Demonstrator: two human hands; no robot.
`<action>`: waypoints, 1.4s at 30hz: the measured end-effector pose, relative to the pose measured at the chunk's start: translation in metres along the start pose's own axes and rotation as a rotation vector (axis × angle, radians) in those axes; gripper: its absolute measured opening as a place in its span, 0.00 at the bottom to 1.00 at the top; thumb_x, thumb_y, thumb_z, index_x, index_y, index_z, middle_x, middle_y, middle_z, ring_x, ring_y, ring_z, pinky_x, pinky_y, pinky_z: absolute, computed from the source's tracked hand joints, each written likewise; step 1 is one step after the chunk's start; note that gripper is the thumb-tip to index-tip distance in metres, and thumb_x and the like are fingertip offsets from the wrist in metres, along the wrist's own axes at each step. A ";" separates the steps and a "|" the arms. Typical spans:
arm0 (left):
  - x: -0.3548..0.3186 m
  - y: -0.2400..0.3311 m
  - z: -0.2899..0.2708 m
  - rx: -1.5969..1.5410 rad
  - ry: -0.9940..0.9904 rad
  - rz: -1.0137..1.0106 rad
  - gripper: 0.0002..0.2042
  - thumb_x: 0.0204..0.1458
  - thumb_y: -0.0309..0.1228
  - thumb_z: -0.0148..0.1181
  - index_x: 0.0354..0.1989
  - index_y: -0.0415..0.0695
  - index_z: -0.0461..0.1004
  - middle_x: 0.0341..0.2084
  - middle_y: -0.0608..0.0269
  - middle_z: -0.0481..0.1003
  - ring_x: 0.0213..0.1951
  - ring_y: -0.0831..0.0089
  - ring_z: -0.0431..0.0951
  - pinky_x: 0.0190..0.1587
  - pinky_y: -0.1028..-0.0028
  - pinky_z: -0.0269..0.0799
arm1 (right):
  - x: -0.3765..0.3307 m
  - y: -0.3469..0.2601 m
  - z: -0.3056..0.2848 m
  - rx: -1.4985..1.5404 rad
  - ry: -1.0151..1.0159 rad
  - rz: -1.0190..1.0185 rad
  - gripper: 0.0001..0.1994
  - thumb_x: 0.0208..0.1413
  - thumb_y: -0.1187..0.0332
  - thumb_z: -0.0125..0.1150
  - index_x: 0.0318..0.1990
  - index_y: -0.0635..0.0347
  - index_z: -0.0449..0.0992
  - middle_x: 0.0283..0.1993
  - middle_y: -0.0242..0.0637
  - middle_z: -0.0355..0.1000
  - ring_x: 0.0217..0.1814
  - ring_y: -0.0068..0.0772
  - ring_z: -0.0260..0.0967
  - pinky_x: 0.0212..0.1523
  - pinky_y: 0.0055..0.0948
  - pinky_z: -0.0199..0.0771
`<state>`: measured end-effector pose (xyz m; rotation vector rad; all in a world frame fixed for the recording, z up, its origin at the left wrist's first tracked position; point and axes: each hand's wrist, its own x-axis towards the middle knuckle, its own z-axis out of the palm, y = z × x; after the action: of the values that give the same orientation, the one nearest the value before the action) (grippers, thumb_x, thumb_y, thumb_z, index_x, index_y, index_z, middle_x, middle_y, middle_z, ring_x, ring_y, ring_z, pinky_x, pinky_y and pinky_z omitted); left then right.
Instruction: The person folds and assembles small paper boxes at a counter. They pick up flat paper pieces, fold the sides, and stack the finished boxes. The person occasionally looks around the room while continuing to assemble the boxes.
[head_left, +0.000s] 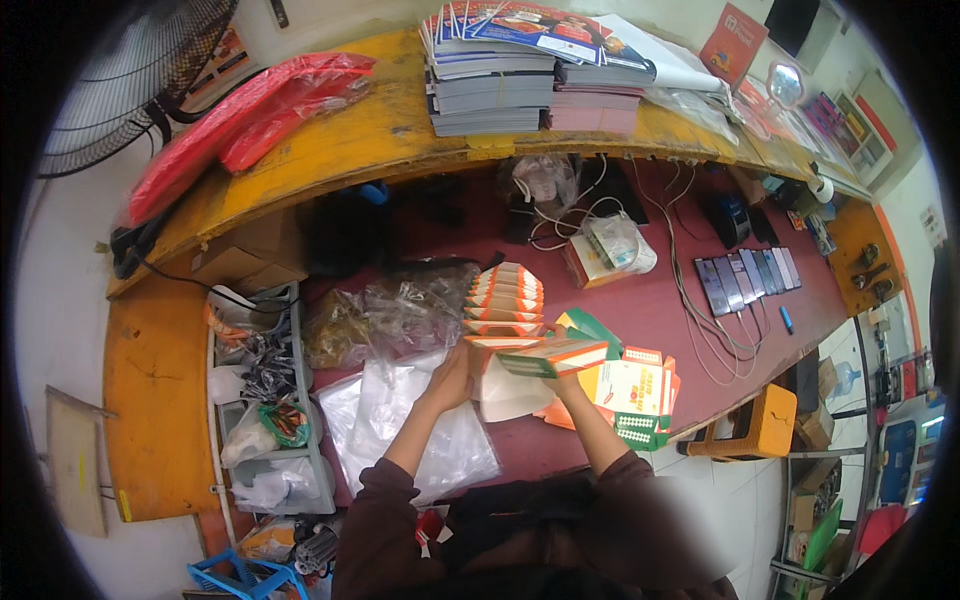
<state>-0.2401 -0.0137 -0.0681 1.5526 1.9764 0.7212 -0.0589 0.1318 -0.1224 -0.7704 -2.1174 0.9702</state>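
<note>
A row of nested open cardboard food boxes (pixel 505 290), brown inside with orange and white rims, stretches away from me on the dark red desk. At its near end is a box with an orange, white and green side (pixel 555 357). My left hand (pixel 450 380) is closed at the left edge of this near box. Gripping its right side from below, my right hand (pixel 568 382) has its fingertips partly hidden behind the card. Beside my right hand lie flat box blanks (pixel 635 390) in yellow, white, green and orange. Clear plastic bags (pixel 400 430) lie under my left forearm.
Crumpled clear bags (pixel 400 310) lie behind the flat ones. A grey crate (pixel 318 440) of packets stands left. Phones (pixel 745 280) on cables line the right of the desk. Overhead, a yellow shelf (pixel 390 120) carries stacked leaflets (pixel 490 95). An orange stool (pixel 770 420) stands right.
</note>
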 end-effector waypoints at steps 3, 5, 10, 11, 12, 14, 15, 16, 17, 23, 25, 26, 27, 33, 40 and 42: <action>0.002 0.000 0.003 -0.074 -0.033 -0.090 0.34 0.44 0.22 0.54 0.61 0.36 0.45 0.54 0.40 0.59 0.56 0.45 0.61 0.56 0.58 0.61 | -0.004 -0.003 0.002 -0.109 -0.018 -0.253 0.25 0.46 0.66 0.61 0.52 0.63 0.62 0.38 0.40 0.71 0.43 0.42 0.68 0.52 0.42 0.63; 0.004 -0.001 0.005 -0.094 0.013 -0.043 0.33 0.47 0.28 0.57 0.60 0.38 0.48 0.55 0.40 0.60 0.58 0.49 0.60 0.58 0.61 0.60 | -0.005 -0.007 0.006 -0.055 0.078 -0.109 0.26 0.47 0.64 0.61 0.53 0.61 0.62 0.40 0.42 0.71 0.44 0.43 0.68 0.52 0.41 0.64; 0.003 -0.016 0.007 -0.694 0.055 0.002 0.34 0.51 0.23 0.53 0.61 0.45 0.37 0.63 0.48 0.53 0.63 0.58 0.55 0.63 0.69 0.49 | -0.001 -0.010 0.022 -0.138 0.043 0.482 0.37 0.48 0.54 0.57 0.63 0.60 0.50 0.53 0.50 0.62 0.44 0.50 0.70 0.44 0.41 0.71; 0.002 -0.019 0.010 -0.803 0.065 -0.040 0.35 0.50 0.21 0.52 0.61 0.46 0.35 0.63 0.48 0.53 0.63 0.58 0.55 0.63 0.69 0.49 | 0.001 -0.010 0.024 -0.053 -0.023 0.540 0.38 0.49 0.53 0.55 0.64 0.61 0.47 0.57 0.52 0.58 0.46 0.51 0.70 0.43 0.42 0.71; 0.001 -0.023 0.015 -0.916 0.093 -0.173 0.36 0.50 0.19 0.52 0.61 0.47 0.34 0.63 0.49 0.52 0.63 0.58 0.54 0.63 0.69 0.48 | 0.004 -0.009 0.027 -0.168 -0.109 0.665 0.39 0.49 0.53 0.54 0.64 0.62 0.46 0.57 0.53 0.57 0.47 0.51 0.70 0.44 0.42 0.71; 0.006 -0.023 0.038 -0.768 0.212 -0.120 0.33 0.48 0.23 0.56 0.59 0.42 0.42 0.58 0.49 0.59 0.61 0.60 0.57 0.61 0.70 0.50 | 0.011 -0.006 0.030 -0.298 -0.254 0.632 0.40 0.49 0.55 0.55 0.65 0.64 0.44 0.59 0.54 0.56 0.50 0.51 0.69 0.46 0.41 0.71; 0.013 -0.023 0.053 -0.601 0.280 -0.127 0.32 0.47 0.25 0.58 0.58 0.41 0.45 0.57 0.49 0.60 0.60 0.60 0.58 0.61 0.69 0.51 | 0.012 -0.004 0.027 -0.402 -0.348 0.578 0.40 0.49 0.56 0.55 0.65 0.66 0.43 0.60 0.55 0.56 0.52 0.52 0.66 0.48 0.40 0.70; 0.021 -0.023 0.067 -0.421 0.337 -0.072 0.32 0.46 0.27 0.59 0.57 0.40 0.48 0.55 0.49 0.62 0.59 0.60 0.59 0.60 0.69 0.52 | 0.014 -0.001 0.022 -0.505 -0.389 0.467 0.41 0.49 0.57 0.56 0.65 0.67 0.42 0.60 0.56 0.56 0.55 0.53 0.64 0.51 0.40 0.69; 0.027 -0.024 0.080 -0.496 0.572 -0.026 0.30 0.44 0.32 0.62 0.54 0.36 0.54 0.51 0.51 0.64 0.56 0.62 0.63 0.59 0.69 0.54 | 0.012 0.001 0.012 -0.382 -0.365 0.346 0.41 0.47 0.58 0.59 0.65 0.65 0.43 0.60 0.54 0.57 0.58 0.53 0.61 0.53 0.43 0.66; 0.071 -0.050 0.102 -0.507 0.716 0.036 0.26 0.44 0.32 0.63 0.53 0.41 0.62 0.48 0.59 0.68 0.48 0.70 0.69 0.49 0.73 0.67 | -0.009 0.042 -0.121 -0.712 -0.323 0.476 0.36 0.42 0.55 0.67 0.60 0.49 0.60 0.62 0.37 0.58 0.66 0.44 0.50 0.61 0.58 0.50; 0.086 -0.052 0.096 -0.630 0.692 -0.005 0.25 0.44 0.32 0.63 0.51 0.41 0.64 0.46 0.59 0.69 0.48 0.70 0.70 0.49 0.72 0.67 | -0.022 0.054 -0.159 -0.935 -0.393 0.596 0.33 0.39 0.56 0.70 0.56 0.44 0.65 0.57 0.36 0.62 0.62 0.44 0.55 0.57 0.55 0.56; 0.093 -0.051 0.093 -0.696 0.643 -0.049 0.24 0.44 0.32 0.63 0.50 0.41 0.65 0.46 0.59 0.70 0.48 0.71 0.70 0.49 0.72 0.67 | -0.027 0.059 -0.171 -0.909 -0.420 0.560 0.33 0.38 0.56 0.71 0.55 0.44 0.66 0.57 0.35 0.62 0.61 0.43 0.56 0.57 0.55 0.56; 0.097 -0.049 0.088 -0.524 0.654 -0.029 0.23 0.45 0.31 0.61 0.51 0.41 0.65 0.45 0.58 0.70 0.47 0.70 0.71 0.49 0.72 0.67 | -0.031 0.064 -0.181 -0.887 -0.436 0.512 0.33 0.37 0.56 0.71 0.55 0.44 0.66 0.56 0.35 0.62 0.61 0.43 0.56 0.57 0.55 0.57; 0.066 -0.011 0.077 -0.821 0.769 -0.194 0.26 0.47 0.31 0.61 0.55 0.39 0.60 0.49 0.51 0.66 0.47 0.60 0.70 0.51 0.65 0.64 | -0.036 0.084 -0.189 -0.871 -0.484 0.462 0.38 0.33 0.55 0.74 0.56 0.48 0.64 0.53 0.35 0.63 0.61 0.41 0.56 0.57 0.54 0.55; -0.019 0.063 0.128 -0.044 0.850 -0.057 0.31 0.43 0.30 0.60 0.56 0.36 0.56 0.57 0.46 0.56 0.59 0.49 0.54 0.60 0.52 0.46 | -0.041 0.084 -0.190 -0.885 -0.357 0.338 0.36 0.28 0.55 0.75 0.48 0.55 0.67 0.49 0.36 0.64 0.59 0.41 0.58 0.58 0.55 0.52; -0.022 0.076 0.141 0.011 0.636 -0.014 0.33 0.42 0.32 0.61 0.57 0.36 0.55 0.58 0.46 0.55 0.59 0.49 0.54 0.60 0.52 0.47 | -0.041 0.082 -0.191 -0.862 -0.374 0.355 0.36 0.27 0.56 0.76 0.48 0.56 0.67 0.49 0.36 0.64 0.58 0.40 0.58 0.58 0.56 0.51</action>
<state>-0.0864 -0.0069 -0.1163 1.4213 2.4230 1.3239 0.1307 0.2242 -0.1069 -1.5100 -2.8157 0.3252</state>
